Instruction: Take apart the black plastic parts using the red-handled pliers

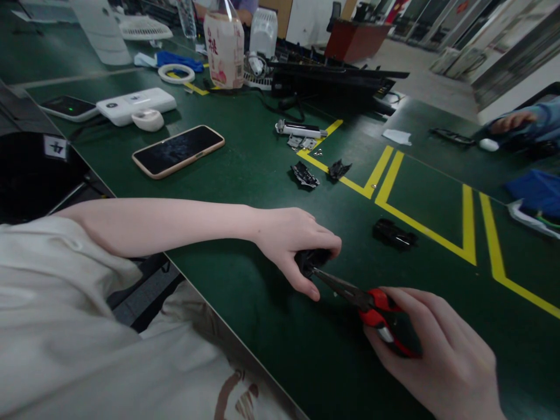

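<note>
Far left on the green mat-covered surface (245, 146) I see a black-screened smartphone with a tan edge (178, 150), lying flat. My left hand (291, 242) rests mid-surface, its fingers (306, 287) clamped on a small black plastic part (311, 259). The thin dark jaws of the red-handled pliers (371, 309) meet that part from the right. My right hand (437, 350) has its fingers wrapped tight around the red grips. Beyond, a second small black plastic piece (394, 233) lies just inside the yellow tape lines (468, 224), apart from both hands.
</note>
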`<state>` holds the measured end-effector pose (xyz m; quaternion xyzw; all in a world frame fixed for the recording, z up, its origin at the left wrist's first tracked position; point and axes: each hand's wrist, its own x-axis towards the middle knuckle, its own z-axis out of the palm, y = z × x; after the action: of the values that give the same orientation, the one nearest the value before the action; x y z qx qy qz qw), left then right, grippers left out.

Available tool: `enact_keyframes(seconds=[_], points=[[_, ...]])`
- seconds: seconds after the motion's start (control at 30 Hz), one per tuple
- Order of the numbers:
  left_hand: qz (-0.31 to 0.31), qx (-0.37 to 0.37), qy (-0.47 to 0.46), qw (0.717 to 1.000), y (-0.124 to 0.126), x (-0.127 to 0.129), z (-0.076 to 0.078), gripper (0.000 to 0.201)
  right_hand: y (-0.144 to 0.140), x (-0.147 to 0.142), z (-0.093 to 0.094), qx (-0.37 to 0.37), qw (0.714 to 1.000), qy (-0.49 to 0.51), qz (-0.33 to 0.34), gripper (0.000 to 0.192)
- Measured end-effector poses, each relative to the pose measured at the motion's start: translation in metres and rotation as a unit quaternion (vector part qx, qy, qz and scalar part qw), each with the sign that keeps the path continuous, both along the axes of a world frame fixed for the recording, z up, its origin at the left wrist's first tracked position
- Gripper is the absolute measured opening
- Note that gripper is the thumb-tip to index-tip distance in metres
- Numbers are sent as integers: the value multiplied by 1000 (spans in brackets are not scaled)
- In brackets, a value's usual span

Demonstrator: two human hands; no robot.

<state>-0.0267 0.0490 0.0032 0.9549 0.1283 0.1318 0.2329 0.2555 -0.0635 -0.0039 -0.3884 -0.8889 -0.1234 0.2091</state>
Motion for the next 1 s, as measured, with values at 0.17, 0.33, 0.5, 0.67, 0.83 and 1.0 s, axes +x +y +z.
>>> enact_keyframes(seconds=[0.17, 0.33, 0.5, 0.67, 0.83, 1.0], points=[[-5, 13, -12, 1000, 0, -1, -1, 60, -1, 0, 2, 9, 1000, -17, -1, 27], [-3, 10, -11, 1000, 0, -1, -1, 58, 2, 2, 0, 1, 1000, -5, 12, 31], [3, 8, 13, 1000, 1, -1, -1, 59, 8, 5, -3, -23, 999, -7, 26, 33], [4, 27, 8, 1000, 0, -1, -2, 62, 11, 7, -5, -25, 999, -12, 33, 36], [6, 27, 6, 1000, 0, -1, -3, 64, 13, 7, -6, -53, 998, -3, 33, 38], [4, 31, 5, 999, 0, -1, -2, 64, 12, 7, -5, -62, 997, 2, 35, 39]])
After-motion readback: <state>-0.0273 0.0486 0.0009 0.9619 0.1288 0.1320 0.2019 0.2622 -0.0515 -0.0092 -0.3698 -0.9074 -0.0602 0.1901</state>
